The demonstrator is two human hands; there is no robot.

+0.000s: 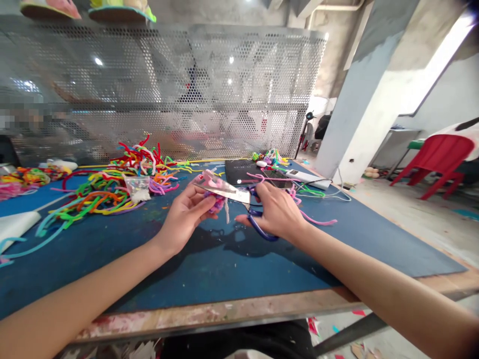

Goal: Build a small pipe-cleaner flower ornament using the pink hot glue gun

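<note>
Above the middle of the blue table mat, my left hand (pixel 187 214) pinches a small bundle of pink and purple fuzzy stems (pixel 214 199) between thumb and fingers. A short pale strand (pixel 226 210) hangs from the bundle. My right hand (pixel 279 209) grips the dark blue handles of a pair of scissors (pixel 234 193). The metal blades point left and lie over the bundle, close to my left fingertips. Whether they touch the stems is hard to tell.
Piled colourful stems (pixel 101 192) and a clear bag of white pieces (pixel 137 189) lie at the left. Behind the hands are a black flat board (pixel 239 172), a white power strip (pixel 307 178) and loose pink stems (pixel 320 221). A perforated metal screen (pixel 168 94) borders the back.
</note>
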